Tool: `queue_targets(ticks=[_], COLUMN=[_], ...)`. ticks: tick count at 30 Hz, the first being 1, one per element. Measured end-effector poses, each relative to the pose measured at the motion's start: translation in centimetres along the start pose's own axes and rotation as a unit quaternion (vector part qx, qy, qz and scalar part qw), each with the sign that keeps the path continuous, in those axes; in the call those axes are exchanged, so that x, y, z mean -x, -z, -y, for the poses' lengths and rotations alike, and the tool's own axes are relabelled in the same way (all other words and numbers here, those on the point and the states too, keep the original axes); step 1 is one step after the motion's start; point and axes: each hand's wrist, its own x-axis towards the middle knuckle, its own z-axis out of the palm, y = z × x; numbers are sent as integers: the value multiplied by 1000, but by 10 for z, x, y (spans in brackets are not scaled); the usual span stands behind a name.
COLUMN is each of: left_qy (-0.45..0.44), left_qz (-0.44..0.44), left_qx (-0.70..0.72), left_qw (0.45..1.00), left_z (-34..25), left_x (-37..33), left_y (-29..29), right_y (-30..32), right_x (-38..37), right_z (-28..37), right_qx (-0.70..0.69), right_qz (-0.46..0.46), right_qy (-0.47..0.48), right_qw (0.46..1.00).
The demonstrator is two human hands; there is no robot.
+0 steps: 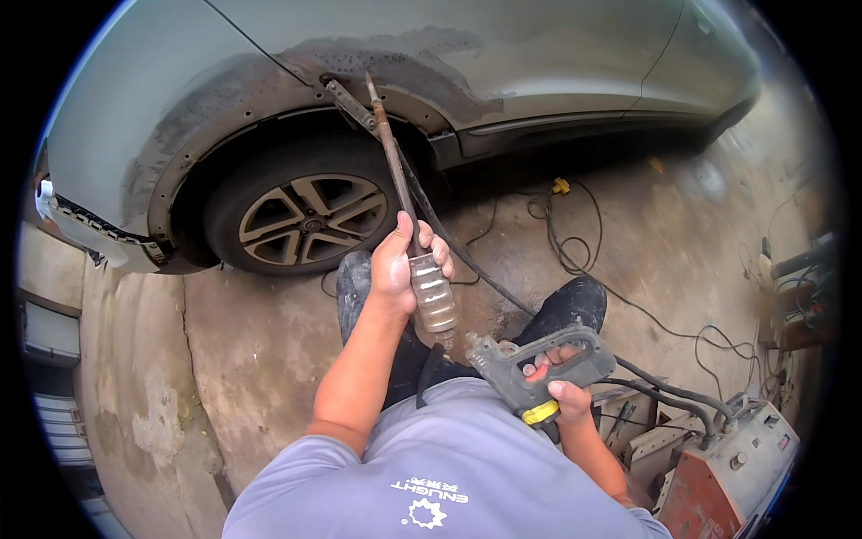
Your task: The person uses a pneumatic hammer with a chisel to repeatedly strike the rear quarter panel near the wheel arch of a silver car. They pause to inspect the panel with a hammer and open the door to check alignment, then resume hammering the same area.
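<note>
My left hand is closed around a long, rusty metal rod, just above its ribbed, see-through handle. The rod's pointed end reaches up in front of the car's wheel arch; whether it touches the metal I cannot tell. Low on my right side, my right hand grips a black pistol-shaped welding gun with a red trigger and a yellow band. A metal clamp sits at the arch edge beside the rod, with a thick black cable running from it.
Under the arch is a car wheel. A red and grey welding machine with thick cables stands at lower right. Thin cords and a yellow plug lie on the concrete floor. Bare grey patches mark the car's panel.
</note>
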Motion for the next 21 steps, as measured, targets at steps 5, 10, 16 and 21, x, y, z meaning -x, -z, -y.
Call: queue_targets(ticks=[5,10,16,21], left_qy=[-21,-5,-11,-7], left_qz=[-50,-56,-51,-53], left_qx=[-98,-114,-105,-121], left_qw=[994,992,993,991], left_z=[0,-4,-5,-4], left_x=[-3,-8,-10,-13], left_y=[0,-7,-7,-5], right_y=[-5,6,1,11], right_x=[-1,-1,3,5], right_z=[1,-7,-4,-12], right_qx=[16,-1,-4,-21], right_qz=[-3,-1,-3,7], right_qy=[-44,-22,-35,-17], right_qw=[999,1000,999,1000])
